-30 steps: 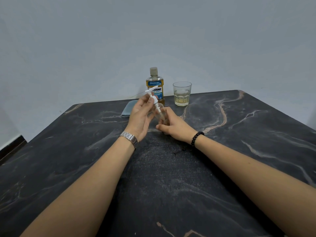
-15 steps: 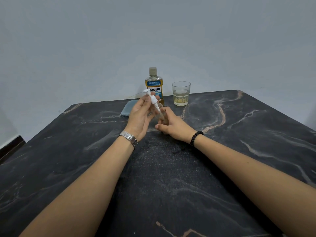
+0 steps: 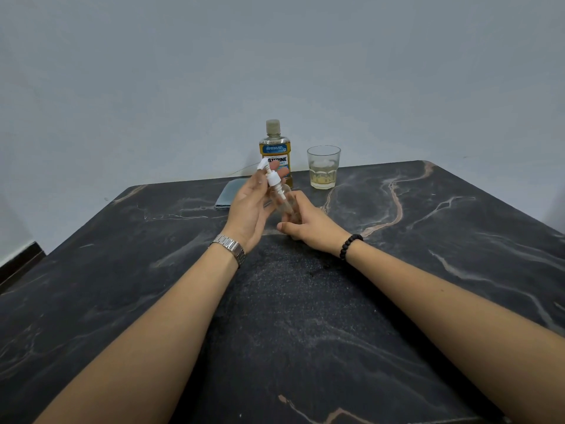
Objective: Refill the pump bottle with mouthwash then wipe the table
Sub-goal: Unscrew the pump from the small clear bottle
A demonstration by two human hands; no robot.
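Fingers (image 3: 276, 174) pinch the clear pump bottle's (image 3: 286, 205) white pump (image 3: 270, 177).

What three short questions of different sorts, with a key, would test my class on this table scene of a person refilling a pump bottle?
1. True or false: the mouthwash bottle has its cap on.
2. Which thing does the left hand hold? A) the glass B) the pump head C) the cloth
3. Fill in: the glass stands to the ____ of the mouthwash bottle, as the camera sees it.

Key
1. True: the cap sits on its neck.
2. B: the left hand holds the white pump head, while the right hand grips the clear pump bottle on the table. The folded cloth lies untouched.
3. right
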